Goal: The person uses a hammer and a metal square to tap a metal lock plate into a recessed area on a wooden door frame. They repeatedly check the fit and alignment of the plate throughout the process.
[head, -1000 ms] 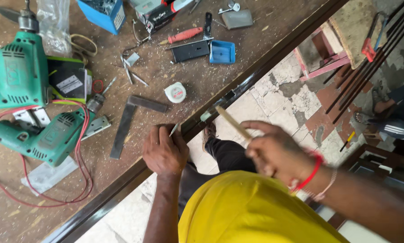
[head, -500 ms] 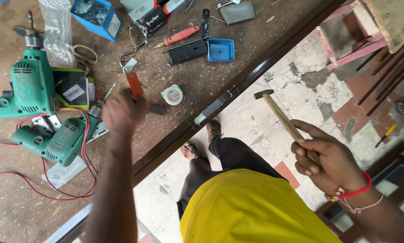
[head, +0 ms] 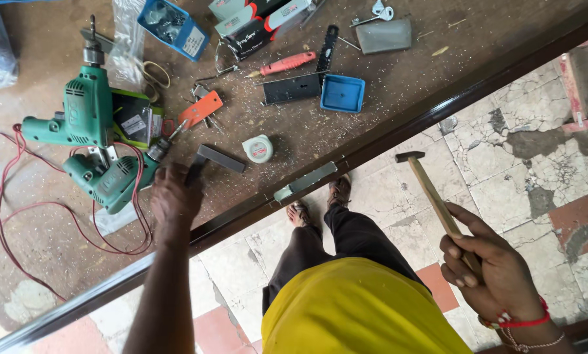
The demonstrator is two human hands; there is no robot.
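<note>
at centre-left, left hand [head: 174,196] closed on the try square [head: 210,160] blade, lifting it off the bench. lower right, right hand [head: 493,278] grips hammer [head: 431,193] mid-handle, parked clear of the work.

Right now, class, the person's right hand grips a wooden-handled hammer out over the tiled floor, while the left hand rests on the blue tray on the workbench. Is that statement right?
Not quite. The head view shows the left hand on the dark metal square beside the green drills, well away from the blue tray. The rest stands: the right hand grips the wooden-handled hammer over the tiled floor.
</note>
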